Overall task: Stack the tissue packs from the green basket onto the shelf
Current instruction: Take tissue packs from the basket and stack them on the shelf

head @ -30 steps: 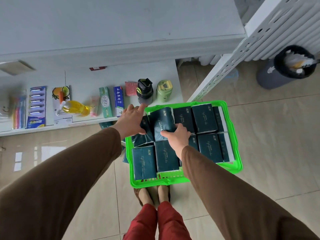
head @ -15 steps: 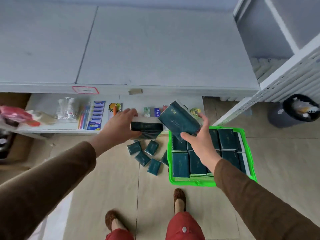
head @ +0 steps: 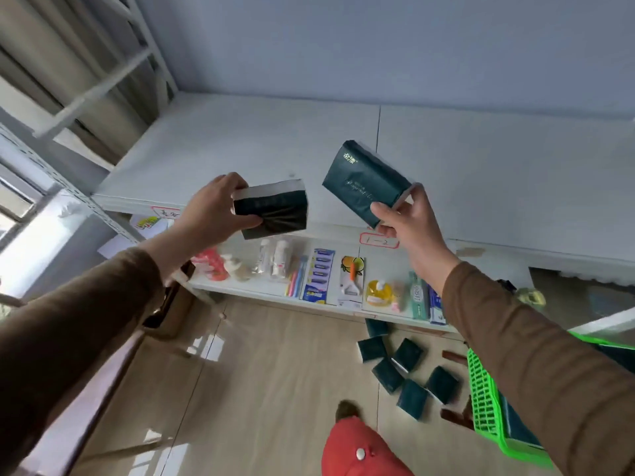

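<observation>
Head view: we held one dark green tissue pack in each hand above the white shelf (head: 481,187). Our left hand (head: 209,214) gripped the left tissue pack (head: 275,209) at its near-left end, thumb underneath, fingers (head: 232,182) curled over the top edge. Our right hand (head: 409,223) pinched the right tissue pack (head: 366,185) at its lower corner, thumb on the printed face, fingers behind it, the pack tilted up and leftward. Neither pack touched the shelf. At lower right stood the green basket (head: 488,413), beside loose tissue packs (head: 405,376) on the floor.
</observation>
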`<state>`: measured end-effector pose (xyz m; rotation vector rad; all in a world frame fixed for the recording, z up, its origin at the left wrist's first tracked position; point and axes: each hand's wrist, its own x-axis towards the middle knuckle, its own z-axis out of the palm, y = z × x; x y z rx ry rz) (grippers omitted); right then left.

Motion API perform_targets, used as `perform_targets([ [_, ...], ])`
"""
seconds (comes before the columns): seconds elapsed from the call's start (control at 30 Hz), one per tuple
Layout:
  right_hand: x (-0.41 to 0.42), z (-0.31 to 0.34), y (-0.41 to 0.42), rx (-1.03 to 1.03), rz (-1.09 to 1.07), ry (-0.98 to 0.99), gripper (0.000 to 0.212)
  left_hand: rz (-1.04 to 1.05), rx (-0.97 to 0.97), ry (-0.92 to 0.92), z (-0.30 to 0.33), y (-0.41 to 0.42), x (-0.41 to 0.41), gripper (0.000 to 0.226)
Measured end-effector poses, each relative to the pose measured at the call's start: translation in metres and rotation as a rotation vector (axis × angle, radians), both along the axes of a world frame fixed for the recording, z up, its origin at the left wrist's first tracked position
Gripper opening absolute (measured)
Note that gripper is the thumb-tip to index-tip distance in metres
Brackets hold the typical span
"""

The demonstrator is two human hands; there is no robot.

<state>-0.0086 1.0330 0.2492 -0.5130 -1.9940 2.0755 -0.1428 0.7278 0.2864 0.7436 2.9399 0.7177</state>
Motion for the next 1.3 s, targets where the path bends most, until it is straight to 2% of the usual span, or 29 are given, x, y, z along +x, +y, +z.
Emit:
perform_targets([
  [0.23,-0.166,-0.022,-0.034,0.094,0.014,-0.047,0.05,0.103,0.035,-0.033,-0.017,-0.049,-0.17,0.045],
  [0.37,-0.256,-0.029,-0.053,0.155,0.009,-0.109,0.048,0.161,-0.022,-0.01,-0.024,-0.071,-0.259,0.045],
  [0.53,-0.353,-0.03,-0.077,0.173,-0.014,-0.096,0.045,0.237,-0.071,0.039,-0.021,-0.096,-0.365,0.047],
  [0.67,-0.423,-0.038,-0.094,0.172,-0.042,-0.091,0.044,0.289,-0.019,0.029,-0.024,-0.107,-0.448,0.046],
  [0.77,-0.479,-0.046,-0.11,0.233,-0.068,-0.091,0.044,0.246,-0.057,0.023,-0.027,-0.11,-0.512,0.036],
  [0.87,-0.532,-0.058,-0.125,0.303,-0.059,-0.117,0.042,0.19,-0.08,0.023,-0.034,-0.11,-0.567,0.036],
  [0.97,-0.584,-0.075,-0.138,0.375,-0.072,-0.158,0.033,0.109,-0.136,0.061,-0.048,-0.109,-0.619,0.033],
  [1.23,-0.643,-0.09,-0.147,0.625,-0.139,-0.214,0.028,-0.054,-0.152,0.115,-0.065,-0.104,-0.668,0.041],
  [1.3,-0.654,-0.089,-0.149,0.636,-0.18,-0.213,0.026,-0.078,-0.148,0.141,-0.062,-0.103,-0.675,0.042],
])
